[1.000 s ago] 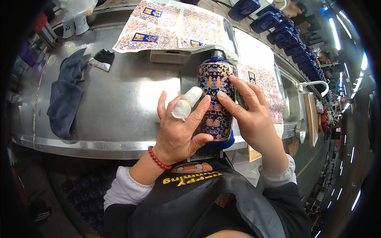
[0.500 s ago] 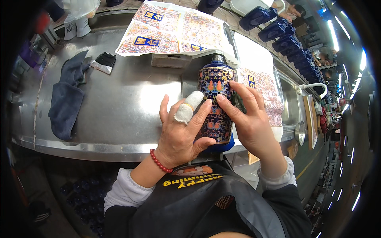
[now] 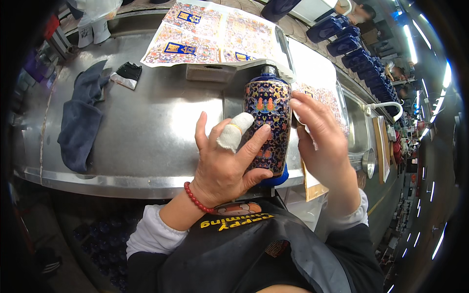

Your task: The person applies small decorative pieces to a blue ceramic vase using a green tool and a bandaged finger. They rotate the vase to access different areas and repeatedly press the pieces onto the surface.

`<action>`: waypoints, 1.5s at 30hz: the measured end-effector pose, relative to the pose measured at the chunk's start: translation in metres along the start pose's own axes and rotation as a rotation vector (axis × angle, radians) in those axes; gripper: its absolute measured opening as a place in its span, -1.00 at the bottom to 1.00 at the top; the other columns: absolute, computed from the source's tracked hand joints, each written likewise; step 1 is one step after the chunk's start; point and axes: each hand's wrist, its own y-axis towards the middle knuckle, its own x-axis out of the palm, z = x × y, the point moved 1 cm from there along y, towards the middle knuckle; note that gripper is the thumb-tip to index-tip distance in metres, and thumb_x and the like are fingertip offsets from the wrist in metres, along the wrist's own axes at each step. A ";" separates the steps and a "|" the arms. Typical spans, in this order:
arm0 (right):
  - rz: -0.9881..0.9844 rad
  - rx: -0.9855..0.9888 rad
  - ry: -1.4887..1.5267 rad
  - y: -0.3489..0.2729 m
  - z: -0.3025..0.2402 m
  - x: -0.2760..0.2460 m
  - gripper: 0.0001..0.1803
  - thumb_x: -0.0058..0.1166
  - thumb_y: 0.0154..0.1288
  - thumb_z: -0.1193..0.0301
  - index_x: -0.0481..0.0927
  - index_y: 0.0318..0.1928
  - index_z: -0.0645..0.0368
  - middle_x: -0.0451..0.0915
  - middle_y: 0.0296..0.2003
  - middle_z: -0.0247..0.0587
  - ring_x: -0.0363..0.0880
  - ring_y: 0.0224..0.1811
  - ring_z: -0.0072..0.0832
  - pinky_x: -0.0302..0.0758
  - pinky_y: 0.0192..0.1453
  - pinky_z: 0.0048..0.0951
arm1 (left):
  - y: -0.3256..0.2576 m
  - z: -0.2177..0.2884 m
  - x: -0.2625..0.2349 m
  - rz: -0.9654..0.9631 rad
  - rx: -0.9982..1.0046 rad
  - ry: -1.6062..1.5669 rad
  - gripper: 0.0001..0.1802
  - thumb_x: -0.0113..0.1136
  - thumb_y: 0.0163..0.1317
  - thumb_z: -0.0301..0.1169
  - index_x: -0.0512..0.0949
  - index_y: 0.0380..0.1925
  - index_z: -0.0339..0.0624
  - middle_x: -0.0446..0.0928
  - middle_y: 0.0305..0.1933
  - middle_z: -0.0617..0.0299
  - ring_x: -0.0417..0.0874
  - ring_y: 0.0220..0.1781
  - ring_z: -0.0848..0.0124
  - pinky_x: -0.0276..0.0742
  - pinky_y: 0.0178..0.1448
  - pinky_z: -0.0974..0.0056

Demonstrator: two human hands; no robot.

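A dark blue bottle (image 3: 266, 105) with a colourful floral pattern lies in front of me, its neck pointing away. Across its left side rests my left hand (image 3: 222, 158), with fingers spread. Its index fingertip and thumb touch the patterned face, and a white cloth cover wraps one finger. My right hand (image 3: 325, 139) is at the bottle's right edge, fingers stretched out and the fingertips beside the upper shoulder. Whether they touch the glass I cannot tell. Part of a blue support (image 3: 279, 178) shows under the bottle's near end.
Printed floral sheets (image 3: 210, 36) lie beyond the bottle, with more at right. A dark cloth (image 3: 80, 129) and a small black-and-silver packet (image 3: 127, 75) lie on the metal counter (image 3: 141, 127). Several blue bottles (image 3: 344, 44) line the far right, near another person.
My right hand has lifted off the bottle's face and moved right to its edge. My left hand has slid slightly right across the pattern.
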 end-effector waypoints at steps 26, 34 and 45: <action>0.072 0.539 0.465 -0.063 -0.005 0.002 -0.64 0.20 0.40 0.48 0.57 0.15 0.33 0.68 -0.15 -0.14 0.65 -0.15 -0.46 0.55 -0.01 -0.44 | -0.024 0.018 -0.001 0.072 -0.063 -0.071 -0.43 0.15 0.42 0.14 0.67 0.18 0.00 0.52 0.22 -0.02 0.35 0.31 -0.02 -0.16 0.62 -0.23; -0.004 0.481 0.421 -0.046 -0.004 -0.010 -0.65 0.23 0.32 0.48 0.60 0.09 0.32 0.69 -0.19 -0.10 0.70 -0.17 -0.38 0.58 -0.06 -0.42 | -0.002 0.024 0.003 0.142 -0.179 -0.274 -0.71 0.30 0.17 -0.43 0.59 -0.08 -0.16 0.57 -0.03 -0.02 0.49 0.14 0.00 0.03 0.54 -0.15; -0.123 0.597 0.464 -0.037 -0.017 -0.013 -0.63 0.18 0.27 0.57 0.60 0.10 0.32 0.63 -0.07 -0.22 0.59 -0.04 -0.53 0.50 0.11 -0.49 | 0.000 0.021 0.008 0.166 -0.233 -0.357 -0.76 0.27 0.14 -0.49 0.55 -0.16 -0.18 0.57 -0.20 0.08 0.53 -0.07 0.08 0.24 0.31 -0.04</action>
